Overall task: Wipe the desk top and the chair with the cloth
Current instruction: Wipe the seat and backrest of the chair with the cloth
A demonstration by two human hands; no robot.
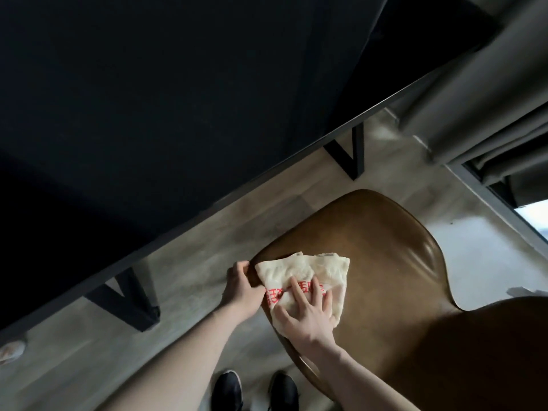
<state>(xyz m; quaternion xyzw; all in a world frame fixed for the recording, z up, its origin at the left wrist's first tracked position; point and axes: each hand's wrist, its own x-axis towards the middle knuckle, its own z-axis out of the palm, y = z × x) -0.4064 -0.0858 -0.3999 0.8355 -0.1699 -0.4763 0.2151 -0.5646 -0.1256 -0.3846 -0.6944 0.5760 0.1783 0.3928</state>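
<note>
Cream cloth w/ red print (308,280) lay folded on brown glossy chair seat (385,262), near its left front edge. R hand (308,315) pressed flat on cloth, fingers spread, palm pinning it, not a pinch grip, prob for wide wipe contact. L hand (240,289) curled round seat edge, likely bracing chair vs. push. Black desk top (148,99) above, not being wiped.
</note>
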